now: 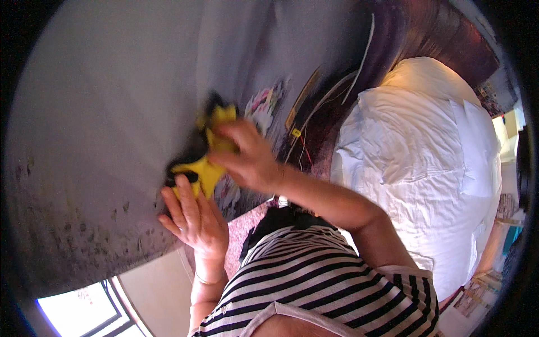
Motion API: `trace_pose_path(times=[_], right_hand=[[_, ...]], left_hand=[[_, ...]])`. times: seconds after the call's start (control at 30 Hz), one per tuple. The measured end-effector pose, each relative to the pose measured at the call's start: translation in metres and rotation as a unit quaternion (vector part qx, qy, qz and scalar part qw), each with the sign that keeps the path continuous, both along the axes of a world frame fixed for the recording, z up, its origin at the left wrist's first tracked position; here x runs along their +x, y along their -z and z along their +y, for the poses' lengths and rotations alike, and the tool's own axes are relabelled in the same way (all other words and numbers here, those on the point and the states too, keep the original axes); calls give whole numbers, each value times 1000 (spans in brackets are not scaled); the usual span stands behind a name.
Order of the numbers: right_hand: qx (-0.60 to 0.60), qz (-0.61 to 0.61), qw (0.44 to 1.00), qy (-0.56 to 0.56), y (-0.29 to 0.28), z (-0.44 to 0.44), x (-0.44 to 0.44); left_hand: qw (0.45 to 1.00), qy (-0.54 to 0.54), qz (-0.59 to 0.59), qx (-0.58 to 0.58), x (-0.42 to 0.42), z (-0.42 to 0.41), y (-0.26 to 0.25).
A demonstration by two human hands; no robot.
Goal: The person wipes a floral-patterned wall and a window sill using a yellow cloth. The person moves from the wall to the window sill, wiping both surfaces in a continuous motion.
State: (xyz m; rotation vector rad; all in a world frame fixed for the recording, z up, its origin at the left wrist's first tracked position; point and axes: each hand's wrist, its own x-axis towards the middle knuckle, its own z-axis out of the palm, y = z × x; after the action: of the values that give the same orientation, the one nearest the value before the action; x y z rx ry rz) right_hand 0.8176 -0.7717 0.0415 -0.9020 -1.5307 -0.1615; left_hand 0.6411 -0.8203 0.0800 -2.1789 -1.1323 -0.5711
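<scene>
A yellow cloth point(206, 172), with black patches around it, lies against a large grey sheet-like surface point(105, 126). My right hand point(248, 156), somewhat blurred, grips the upper part of the cloth. At its lower end, my left hand point(196, 219) touches the cloth with fingers spread against the grey surface; a ring is on one finger. Whether the black patches are cloth or shadow, I cannot tell. A pink and white floral pattern point(263, 105) shows on the surface just beyond my right hand.
A bed with rumpled white bedding point(421, 147) stands to the right. Between it and the grey surface, thin cables and a small yellow tag point(296, 133) are visible near the dark reddish floor. A bright window point(80, 309) is at the lower left.
</scene>
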Motion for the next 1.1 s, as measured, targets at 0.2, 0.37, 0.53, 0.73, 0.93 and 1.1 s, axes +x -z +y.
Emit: trace_pose_path(times=[0.2,0.37,0.53,0.73,0.93,1.1], right_hand=[[42,26,998,-48,-32,11,6],[89,-24,996,-12,-57,17,12],[24,7,999,-26,33,12,1],[104,-40,992,52,-53,51,65],[48,106,993,-27,21,63,78],[46,2,997,-67,-15,64,100]], left_hand=[[987,132,-93,-7,7,5,3],[986,137,-97,26,18,12,7],[983,151,-101,-22,24,13,28],[977,151,-151,4,65,33,10],[987,113,-98,-65,82,46,20],[985,116,-123,-42,113,61,12]])
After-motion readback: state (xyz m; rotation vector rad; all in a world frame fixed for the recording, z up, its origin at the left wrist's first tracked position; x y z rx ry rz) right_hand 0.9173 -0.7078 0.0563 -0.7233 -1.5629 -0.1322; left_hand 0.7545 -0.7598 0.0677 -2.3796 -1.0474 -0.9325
